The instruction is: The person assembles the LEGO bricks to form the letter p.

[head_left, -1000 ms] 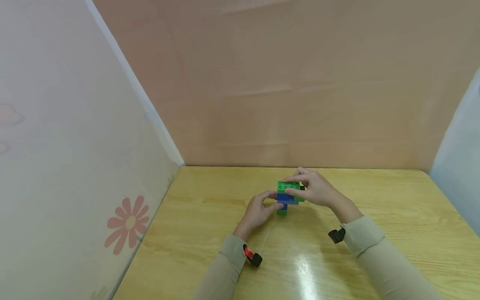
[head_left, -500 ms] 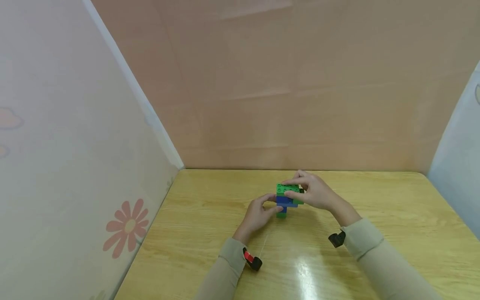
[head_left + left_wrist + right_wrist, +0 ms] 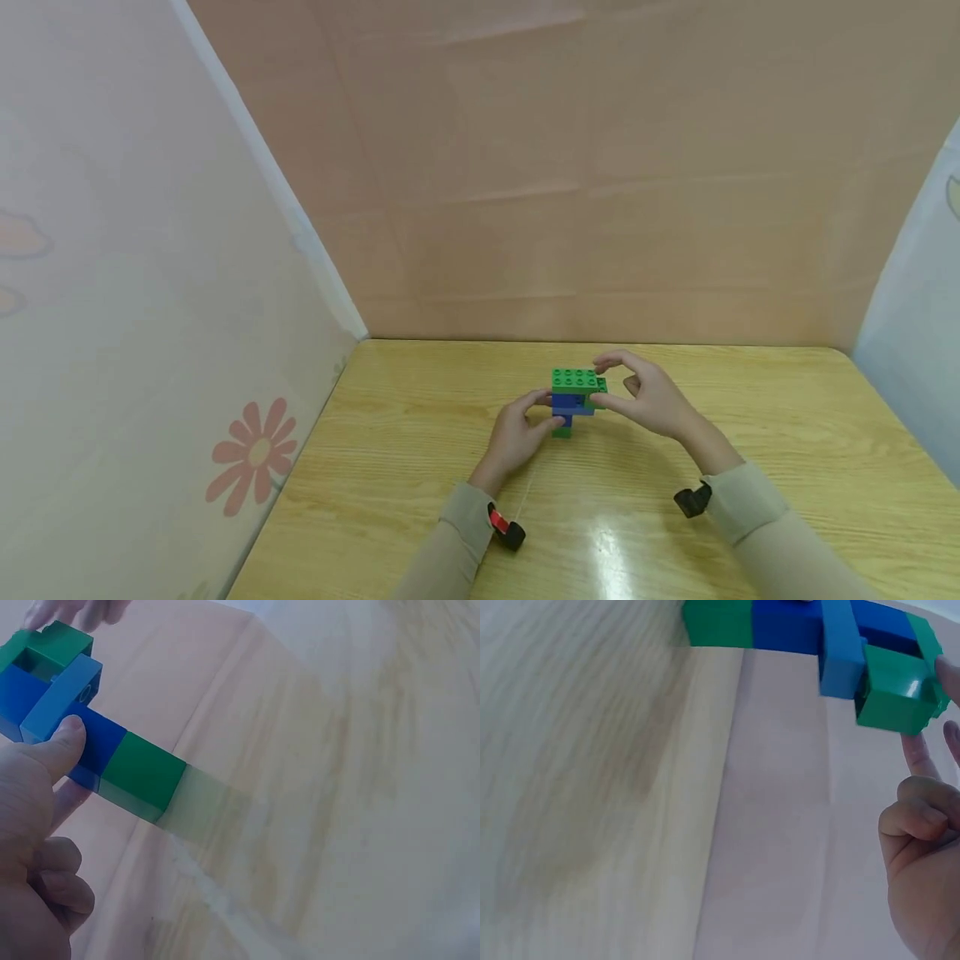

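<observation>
A small stack of green and blue toy building bricks (image 3: 574, 382) stands on the table, a studded green brick on top and a light-blue piece (image 3: 841, 656) lower down. With thumb and fingers my left hand (image 3: 517, 433) pinches the dark-blue brick (image 3: 97, 746) near the base. Below that is the green bottom brick (image 3: 142, 774). My right hand (image 3: 652, 400) is at the stack's right end, index finger and thumb spread in a curve. Its thumb overlaps the smaller green side brick (image 3: 900, 690), and the index fingertip is close to the top brick's far corner.
The wooden table (image 3: 420, 467) reaches back to a tan wall (image 3: 480, 250). On the left stands a pale panel (image 3: 135, 333) with a flower print (image 3: 258, 450); another pale panel (image 3: 915, 275) is on the right. Black wrist straps sit on both sleeves.
My right hand has slid off the top brick toward the right, its index finger and thumb spreading and uncovering the studs. My left hand keeps its grip; the brick stack stays in place.
</observation>
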`<state>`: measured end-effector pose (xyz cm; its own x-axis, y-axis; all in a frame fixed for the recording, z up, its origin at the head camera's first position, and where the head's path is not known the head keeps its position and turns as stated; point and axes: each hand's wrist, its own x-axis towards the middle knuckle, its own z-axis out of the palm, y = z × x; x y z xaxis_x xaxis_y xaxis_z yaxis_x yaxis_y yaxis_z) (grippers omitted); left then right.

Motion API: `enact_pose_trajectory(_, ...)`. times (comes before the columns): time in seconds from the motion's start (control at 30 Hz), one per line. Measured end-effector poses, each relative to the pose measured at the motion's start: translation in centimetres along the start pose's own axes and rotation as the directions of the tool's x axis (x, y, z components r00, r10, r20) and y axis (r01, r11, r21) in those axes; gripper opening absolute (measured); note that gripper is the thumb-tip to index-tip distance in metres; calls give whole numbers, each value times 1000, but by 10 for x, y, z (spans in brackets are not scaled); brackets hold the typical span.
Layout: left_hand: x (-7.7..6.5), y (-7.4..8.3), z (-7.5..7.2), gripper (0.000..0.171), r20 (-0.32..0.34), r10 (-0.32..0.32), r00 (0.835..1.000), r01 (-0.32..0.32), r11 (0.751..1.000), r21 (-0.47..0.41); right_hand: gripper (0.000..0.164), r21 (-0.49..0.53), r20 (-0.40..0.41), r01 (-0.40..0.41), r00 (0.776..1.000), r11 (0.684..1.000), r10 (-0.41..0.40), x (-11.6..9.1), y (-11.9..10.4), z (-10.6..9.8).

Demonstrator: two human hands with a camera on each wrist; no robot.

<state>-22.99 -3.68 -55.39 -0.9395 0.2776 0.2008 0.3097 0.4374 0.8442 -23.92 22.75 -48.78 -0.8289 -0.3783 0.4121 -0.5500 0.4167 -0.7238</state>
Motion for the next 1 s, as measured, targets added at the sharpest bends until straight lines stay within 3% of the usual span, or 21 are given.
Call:
enact_pose_trajectory(0.2,-3,-5,0,53,-8,87,996,-86,995,50,41,48,21,-85,996,995,84,-18,9,4)
enact_pose_trajectory(0.4,-4,-9,0,56,-10,111,994,-111,993,31,46,49,4,-70,998,996,70,-25,13,9)
enact_pose_trajectory(0.6,-4,-9,0,55,-19,99,995,-99,995,27,57,-33,-4,-4,1000,999,4,-27,16,11)
enact_pose_trajectory(0.77,-5,-1,-5,57,11,66,998,-66,998,-6,58,-120,-25,39,999,992,-43,-25,19,13)
enact_pose_trajectory(1.0,-5,13,-5,61,65,-2,998,6,998,-69,57,-185,-14,-4,1000,983,1,-18,18,8)
